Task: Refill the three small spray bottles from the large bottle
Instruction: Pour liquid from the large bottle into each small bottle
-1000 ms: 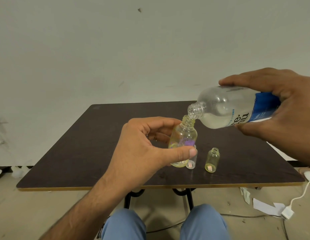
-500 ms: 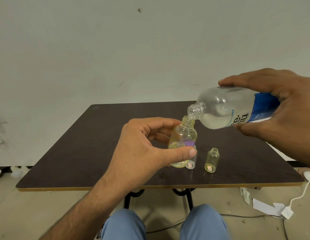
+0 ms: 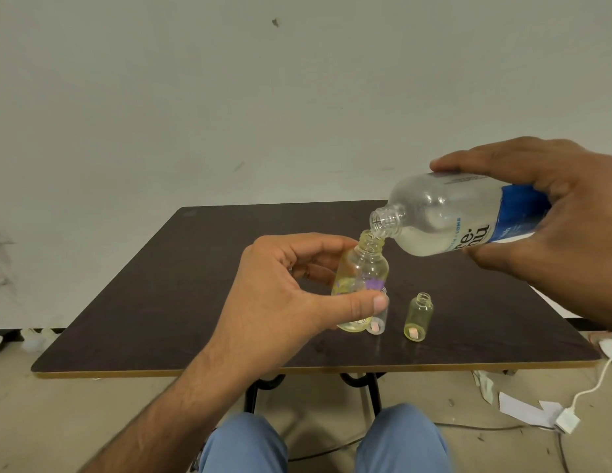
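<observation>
My left hand (image 3: pixel 280 295) grips a small clear bottle with a yellowish tint and purple label (image 3: pixel 362 278), held upright above the dark table (image 3: pixel 161 302). My right hand (image 3: pixel 564 233) holds the large clear bottle with a blue label (image 3: pixel 444 216), tipped nearly level, its open neck just over the small bottle's mouth. Liquid pools in the large bottle's lower side. Two smaller open bottles stand on the table: one (image 3: pixel 378 324) partly hidden behind my left thumb, the other (image 3: pixel 418 317) to its right, standing apart.
The table's front edge runs just below the bottles. My knees in blue trousers (image 3: pixel 400 438) are under it. On the floor at right lie paper scraps (image 3: pixel 523 407) and a white cable with a plug (image 3: pixel 567 419). A plain wall is behind.
Both hands hold nearly still; the large bottle stays tipped over the small bottle's mouth, perhaps a touch lower.
</observation>
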